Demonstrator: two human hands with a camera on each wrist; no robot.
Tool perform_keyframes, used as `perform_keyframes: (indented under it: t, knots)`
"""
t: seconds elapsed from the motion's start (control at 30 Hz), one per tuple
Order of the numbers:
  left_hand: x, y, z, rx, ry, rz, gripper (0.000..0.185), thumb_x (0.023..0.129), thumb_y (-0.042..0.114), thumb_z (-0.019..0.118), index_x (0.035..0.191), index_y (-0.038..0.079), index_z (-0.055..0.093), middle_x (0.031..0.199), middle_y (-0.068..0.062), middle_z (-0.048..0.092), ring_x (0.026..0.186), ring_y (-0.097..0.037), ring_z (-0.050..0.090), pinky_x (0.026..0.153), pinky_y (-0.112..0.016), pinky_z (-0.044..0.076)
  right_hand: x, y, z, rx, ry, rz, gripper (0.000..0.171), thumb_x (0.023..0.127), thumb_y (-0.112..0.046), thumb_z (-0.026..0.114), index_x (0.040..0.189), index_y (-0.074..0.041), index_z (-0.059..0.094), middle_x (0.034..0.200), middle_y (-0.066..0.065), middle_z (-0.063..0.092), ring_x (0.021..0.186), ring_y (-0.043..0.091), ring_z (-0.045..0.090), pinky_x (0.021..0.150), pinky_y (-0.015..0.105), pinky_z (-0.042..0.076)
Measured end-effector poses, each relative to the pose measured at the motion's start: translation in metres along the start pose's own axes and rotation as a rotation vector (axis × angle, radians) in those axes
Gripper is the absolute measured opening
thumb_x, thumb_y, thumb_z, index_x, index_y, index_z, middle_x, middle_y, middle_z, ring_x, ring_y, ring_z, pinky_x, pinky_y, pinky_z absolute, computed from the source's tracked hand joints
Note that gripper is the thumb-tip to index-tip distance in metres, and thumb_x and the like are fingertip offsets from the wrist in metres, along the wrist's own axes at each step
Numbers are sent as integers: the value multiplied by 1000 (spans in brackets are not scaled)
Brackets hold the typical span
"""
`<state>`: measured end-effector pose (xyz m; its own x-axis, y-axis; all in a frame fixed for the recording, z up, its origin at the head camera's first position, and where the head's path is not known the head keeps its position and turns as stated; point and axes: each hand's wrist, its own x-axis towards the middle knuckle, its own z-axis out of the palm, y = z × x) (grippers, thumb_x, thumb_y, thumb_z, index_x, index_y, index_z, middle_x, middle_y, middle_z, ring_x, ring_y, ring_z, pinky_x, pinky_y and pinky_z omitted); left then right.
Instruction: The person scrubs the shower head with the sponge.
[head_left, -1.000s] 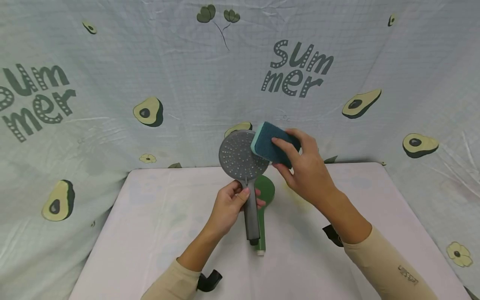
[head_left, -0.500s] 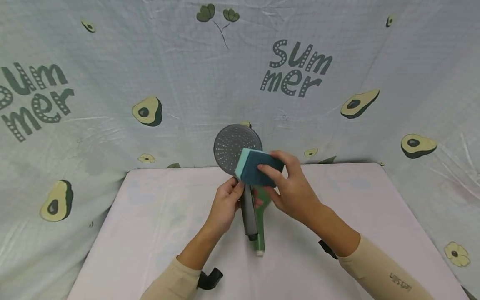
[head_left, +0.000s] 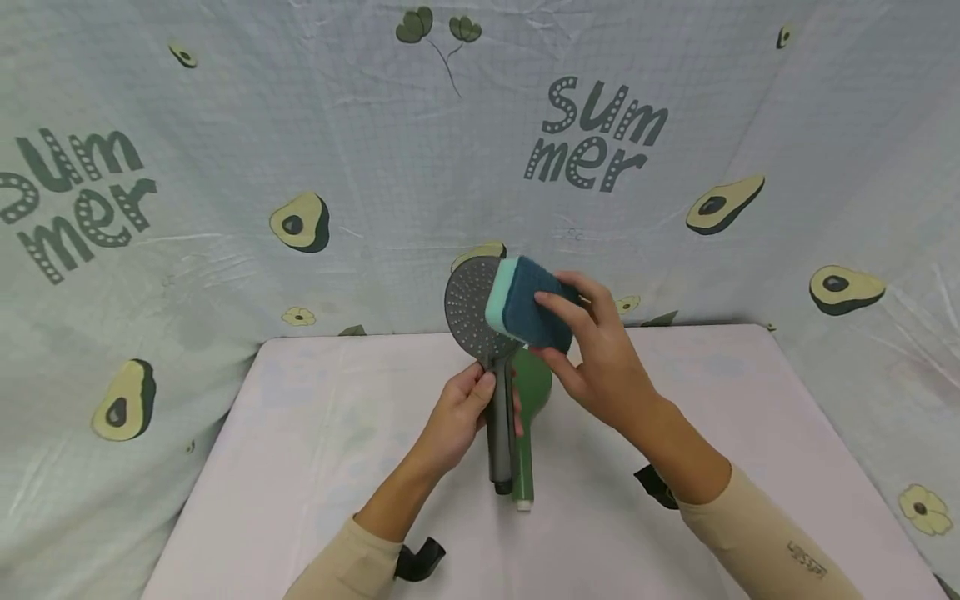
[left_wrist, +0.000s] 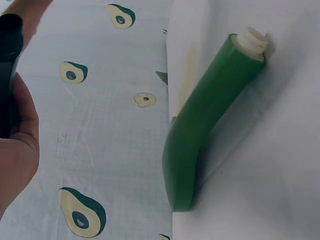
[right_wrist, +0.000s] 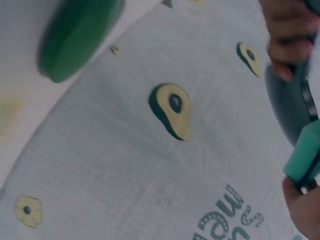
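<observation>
In the head view a grey shower head (head_left: 468,312) is held up, its nozzle face toward the camera. My left hand (head_left: 454,417) grips its handle just below the round head. My right hand (head_left: 607,358) pinches a two-tone sponge (head_left: 536,304), dark blue on one side and light teal on the other. The sponge lies over the right part of the nozzle face, and its light side appears to touch it. Behind the handle a green shower head (head_left: 525,450) rests on the table; the left wrist view shows its white threaded end (left_wrist: 252,41).
A pale pink-white table (head_left: 315,467) spreads beneath both hands. Behind it hangs a light cloth (head_left: 420,183) printed with avocados and lettering. Black straps (head_left: 420,560) show at both forearms.
The sponge first slid down and left to the neck of the grey shower head, then back up to its face. The left hand tilted the shower head slightly and kept its grip.
</observation>
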<state>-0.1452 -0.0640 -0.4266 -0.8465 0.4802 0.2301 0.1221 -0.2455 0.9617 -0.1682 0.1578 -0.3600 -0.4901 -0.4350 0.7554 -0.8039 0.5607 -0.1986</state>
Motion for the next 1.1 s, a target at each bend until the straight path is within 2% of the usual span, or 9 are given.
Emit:
perform_keyframes:
  t: [0.17, 0.3, 0.43, 0.57, 0.67, 0.83, 0.97, 1.1]
  knots:
    - [-4, -2, -7, 121, -12, 12, 42, 115, 24, 34, 138, -9, 45, 101, -21, 62, 78, -17, 73, 81, -34, 63, 25, 1, -21, 82, -104, 153, 68, 92, -16, 80, 152, -12, 47, 152, 19, 43, 137, 33, 51, 103, 52, 55]
    - [-5, -1, -10, 185, -3, 52, 39, 114, 20, 35, 140, -8, 44, 101, -30, 61, 77, -17, 72, 76, -34, 63, 33, 3, -29, 177, -134, 235, 71, 95, -13, 76, 157, -17, 41, 152, 14, 43, 136, 30, 50, 104, 54, 53]
    - [-3, 3, -11, 157, 22, 75, 40, 115, 21, 34, 142, -8, 41, 103, -32, 59, 79, -14, 73, 77, -34, 63, 25, 2, -20, 280, -106, 265, 76, 97, -6, 72, 160, -17, 32, 156, 15, 38, 137, 31, 50, 105, 55, 53]
    - [-2, 5, -10, 106, 58, 85, 40, 115, 19, 33, 140, -11, 39, 106, -33, 58, 83, -13, 74, 84, -34, 63, 8, -3, -4, 422, -103, 268, 77, 99, -1, 66, 160, -11, 21, 159, 18, 33, 137, 37, 52, 108, 52, 51]
    - [-1, 7, -11, 129, 108, 100, 37, 115, 18, 33, 140, -10, 39, 111, -35, 58, 85, -12, 73, 85, -33, 63, -5, -5, 4, 482, -110, 285, 75, 101, -2, 64, 159, -9, 17, 160, 20, 31, 137, 39, 52, 110, 51, 49]
    - [0, 8, -14, 258, 185, 116, 31, 114, 14, 36, 137, -5, 45, 112, -33, 61, 84, -12, 68, 81, -30, 61, -16, 0, 2, 461, -103, 301, 74, 99, 2, 65, 159, -9, 22, 157, 18, 35, 136, 38, 52, 110, 53, 48]
    - [-1, 6, -18, 340, 233, 124, 24, 112, 11, 40, 129, -3, 51, 102, -26, 63, 82, -21, 66, 79, -33, 60, -9, 7, -11, 399, -112, 260, 75, 95, 6, 68, 158, -9, 30, 157, 16, 37, 139, 34, 49, 109, 53, 49]
    - [-2, 3, -21, 426, 239, 106, 24, 112, 12, 43, 130, -2, 52, 103, -23, 64, 85, -28, 64, 81, -31, 58, 4, 11, -27, 283, -154, 206, 74, 94, 2, 72, 158, -14, 39, 157, 13, 38, 141, 31, 45, 107, 55, 51]
